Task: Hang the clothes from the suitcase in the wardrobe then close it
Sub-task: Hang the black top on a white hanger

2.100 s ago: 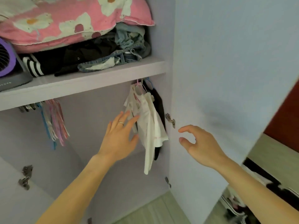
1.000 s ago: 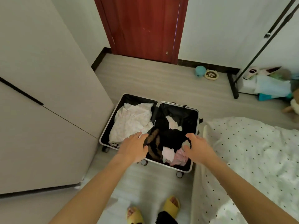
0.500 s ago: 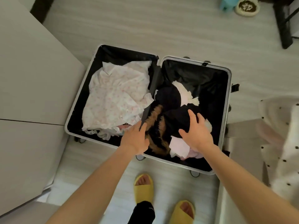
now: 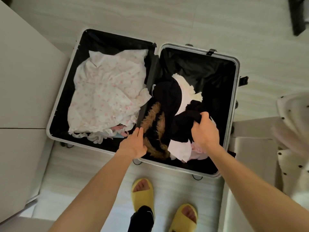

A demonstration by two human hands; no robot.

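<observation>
An open suitcase (image 4: pixel 236 91) with a silver frame lies flat on the floor below me. Its left half holds a white garment with pink flowers (image 4: pixel 107 97). In the right half lie a black garment (image 4: pixel 182 124), a brown furry piece (image 4: pixel 153 118) and white and pink clothes. My right hand (image 4: pixel 204 131) grips a bunch of the black garment, fingers curled into the cloth. My left hand (image 4: pixel 134 143) rests with straight fingers at the near end of the suitcase's middle divider, beside the brown furry piece.
A pale wardrobe side (image 4: pixel 21 97) stands to the left of the suitcase. A bed with a dotted cover (image 4: pixel 294 148) is at the right edge. My feet in yellow slippers (image 4: pixel 142 193) stand on the pale floor just in front of the suitcase.
I turned from the wardrobe to the suitcase and leaned over it. My right hand, laid flat on the black garment half a second ago, has now curled round it.
</observation>
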